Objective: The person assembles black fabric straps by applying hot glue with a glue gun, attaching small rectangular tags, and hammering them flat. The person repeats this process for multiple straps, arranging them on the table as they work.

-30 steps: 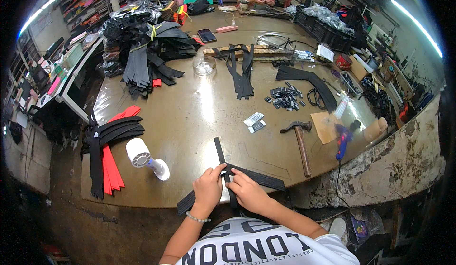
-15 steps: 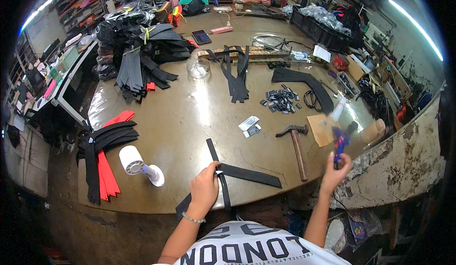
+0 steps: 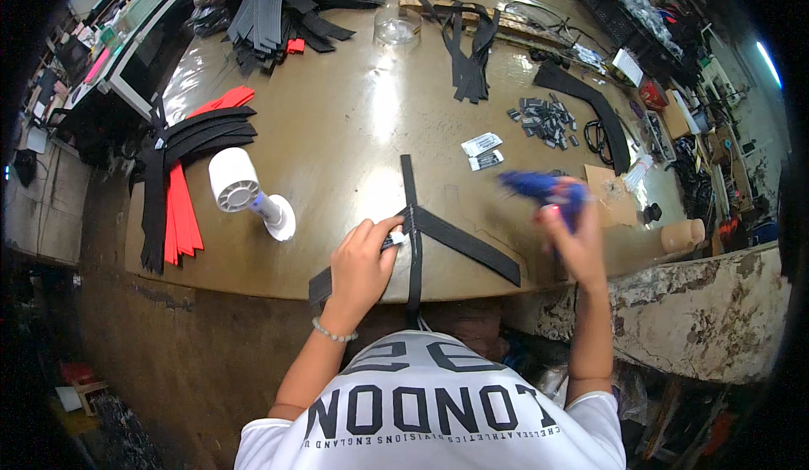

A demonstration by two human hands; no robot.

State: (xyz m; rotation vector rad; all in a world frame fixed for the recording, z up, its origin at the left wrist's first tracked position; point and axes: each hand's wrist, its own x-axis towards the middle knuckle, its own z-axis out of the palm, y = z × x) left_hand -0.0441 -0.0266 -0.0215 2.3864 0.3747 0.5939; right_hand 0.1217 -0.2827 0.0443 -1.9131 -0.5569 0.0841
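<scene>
Two black straps lie crossed on the table in front of me: a narrow strap (image 3: 408, 180) running toward my body and a wider strap (image 3: 472, 247) slanting across it. My left hand (image 3: 361, 263) is closed beside the crossing, pinching a small black-and-white label (image 3: 394, 239) against the straps. In my right hand (image 3: 575, 238) is a blue glue gun (image 3: 539, 188), blurred by motion, held above the table to the right of the crossing with its nozzle pointing left. The hand and glue gun mostly hide the hammer behind them.
A white handheld fan (image 3: 253, 196) stands left, beside red strips (image 3: 181, 217) and black strips (image 3: 206, 133). Two label stacks (image 3: 482, 145), a pile of small dark pieces (image 3: 546, 120) and brown cardboard (image 3: 608, 192) lie beyond. Black strap bundles (image 3: 295, 6) sit at the back.
My right hand has brought the glue gun leftward, nearer the straps. My left hand still pinches at the crossing, the label now showing more. The view has tilted downward.
</scene>
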